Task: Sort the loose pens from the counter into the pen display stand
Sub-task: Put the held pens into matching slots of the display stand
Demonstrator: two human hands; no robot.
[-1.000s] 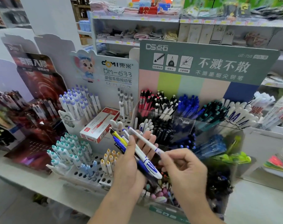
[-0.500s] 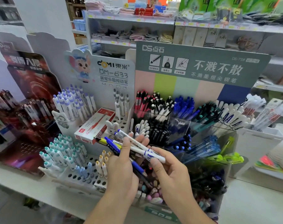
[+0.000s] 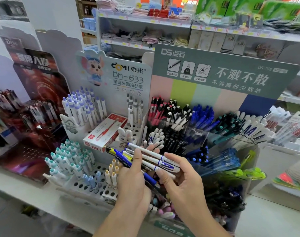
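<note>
A stationery shop: shelves of folded cloths and packets run along the back, and a white bench (image 3: 274, 218) carries several pen stands side by side. The middle stand (image 3: 132, 77), white with a cartoon mouse, has a perforated base with purple-capped and teal-capped pens stood in its holes and a red box (image 3: 105, 132) lying on it. To its right a tiered stand (image 3: 223, 72) under a grey-green header holds clear compartments of red, black, blue, teal and white pens.

The left hand (image 3: 133, 178) grasps a bundle of pens (image 3: 128, 156) fanned across its palm, thumb clamped on top: white ones with blue print, a blue one and a yellow-and-black one. The right hand (image 3: 183, 178) pinches the near end of a white pen (image 3: 166, 165) in that bundle, fingers curled round it.

The step in hand looks like drawing one white pen out of the bundle. To do it well, the left thumb should ease only enough to free that pen while the others stay pinned, and the pull should run along the pen's length, not sideways, so nothing spills. Matching pens appear to sit in the tiered stand's far-right compartment (image 3: 253, 127) and in a small cluster mid-row; the print should be checked against them before it is dropped in.
</note>
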